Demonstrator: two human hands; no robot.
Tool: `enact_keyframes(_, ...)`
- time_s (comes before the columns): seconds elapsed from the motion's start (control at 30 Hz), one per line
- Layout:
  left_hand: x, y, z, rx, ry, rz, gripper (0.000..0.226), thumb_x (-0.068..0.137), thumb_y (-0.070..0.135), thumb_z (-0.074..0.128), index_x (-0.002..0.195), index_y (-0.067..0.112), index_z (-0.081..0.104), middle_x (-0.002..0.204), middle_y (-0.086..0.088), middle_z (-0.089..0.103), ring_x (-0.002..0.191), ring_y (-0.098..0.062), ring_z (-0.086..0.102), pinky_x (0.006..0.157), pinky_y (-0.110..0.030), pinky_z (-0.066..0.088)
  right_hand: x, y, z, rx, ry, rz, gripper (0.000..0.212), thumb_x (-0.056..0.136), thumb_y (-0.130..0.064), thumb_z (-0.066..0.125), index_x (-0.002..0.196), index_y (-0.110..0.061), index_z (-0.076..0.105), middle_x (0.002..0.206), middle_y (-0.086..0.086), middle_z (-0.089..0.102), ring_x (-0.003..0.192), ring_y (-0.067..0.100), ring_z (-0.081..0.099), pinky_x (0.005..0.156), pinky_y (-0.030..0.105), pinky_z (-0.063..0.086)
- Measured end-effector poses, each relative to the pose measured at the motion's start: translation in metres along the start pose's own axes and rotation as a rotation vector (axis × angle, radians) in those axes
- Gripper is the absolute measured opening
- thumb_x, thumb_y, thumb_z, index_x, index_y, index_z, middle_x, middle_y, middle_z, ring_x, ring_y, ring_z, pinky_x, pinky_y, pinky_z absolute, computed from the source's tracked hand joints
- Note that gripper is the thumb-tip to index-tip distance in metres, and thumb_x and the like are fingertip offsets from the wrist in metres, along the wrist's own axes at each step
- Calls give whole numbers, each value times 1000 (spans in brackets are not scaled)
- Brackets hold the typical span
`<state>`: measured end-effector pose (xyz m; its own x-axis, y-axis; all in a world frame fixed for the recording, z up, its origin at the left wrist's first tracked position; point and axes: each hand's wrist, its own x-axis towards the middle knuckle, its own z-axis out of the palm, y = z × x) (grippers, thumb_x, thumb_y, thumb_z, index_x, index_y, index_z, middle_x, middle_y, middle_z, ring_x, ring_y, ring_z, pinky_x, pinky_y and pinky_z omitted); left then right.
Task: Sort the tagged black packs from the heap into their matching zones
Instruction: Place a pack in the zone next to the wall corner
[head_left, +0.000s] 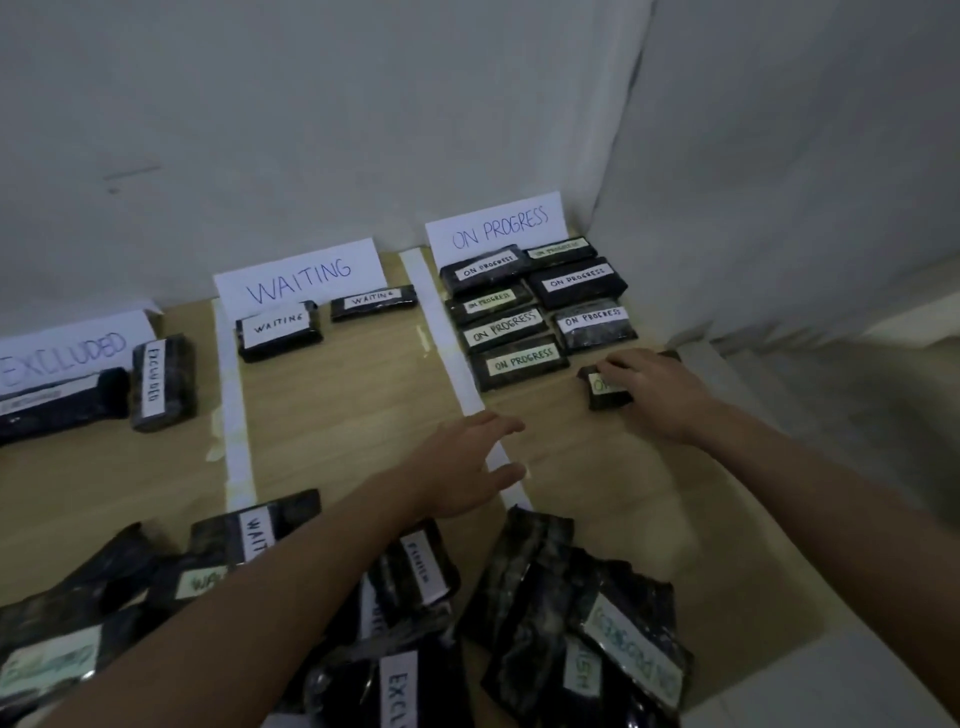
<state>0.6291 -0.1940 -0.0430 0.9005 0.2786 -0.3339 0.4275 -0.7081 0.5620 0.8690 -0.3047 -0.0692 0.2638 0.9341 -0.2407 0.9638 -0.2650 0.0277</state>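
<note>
My right hand (655, 391) lies on top of a black pack (602, 397) with a green-lettered tag, set on the table just below the rows of ON PROGRESS packs (519, 358). Its fingers cover most of the tag and curl over the pack's far edge. My left hand (467, 467) hovers over the white tape strip (447, 338), fingers spread and holding nothing. The heap of tagged black packs (426, 613) lies along the near edge. The ON PROGRESS sign (498, 228) stands at the back right, with the WAITING sign (301, 275) in the middle and the EXCLUDED sign (67, 353) at the left.
Two packs lie under the WAITING sign (278, 330). An EXCLUDED pack (162, 382) and a long dark box (57, 402) sit at the left. A second white tape strip (234, 405) divides the zones. White walls close the back and right; the table edge runs at the right.
</note>
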Motion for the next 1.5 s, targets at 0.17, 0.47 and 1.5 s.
enact_keyframes(0.17, 6, 1, 4, 7, -11, -23, 51, 94, 36, 47, 140, 19, 34, 145, -1, 38, 132, -17, 36, 107, -32, 33, 9, 3, 6, -41, -18, 1, 63, 87, -1, 49, 145, -13, 27, 152, 11, 19, 139, 27, 21, 109, 37, 24)
enact_keyframes(0.47, -11, -14, 7, 1, 0, -46, 47, 95, 29, 47, 139, 17, 36, 143, -2, 40, 130, -16, 38, 104, -25, 29, -33, -79, 10, 503, -75, -312, 40, 87, -10, 54, 127, -12, 55, 128, 9, 52, 114, 21, 49, 92, 26, 39)
enact_keyframes(1.5, -65, -18, -32, -987, 648, -156, 16, 92, 10, 52, 104, 19, 58, 92, -5, 67, 68, -8, 68, 61, -19, 52, -5, -118, -55, 1682, 164, 57, 12, 90, -10, 57, 101, -8, 63, 80, 8, 62, 62, 16, 61, 54, 23, 49)
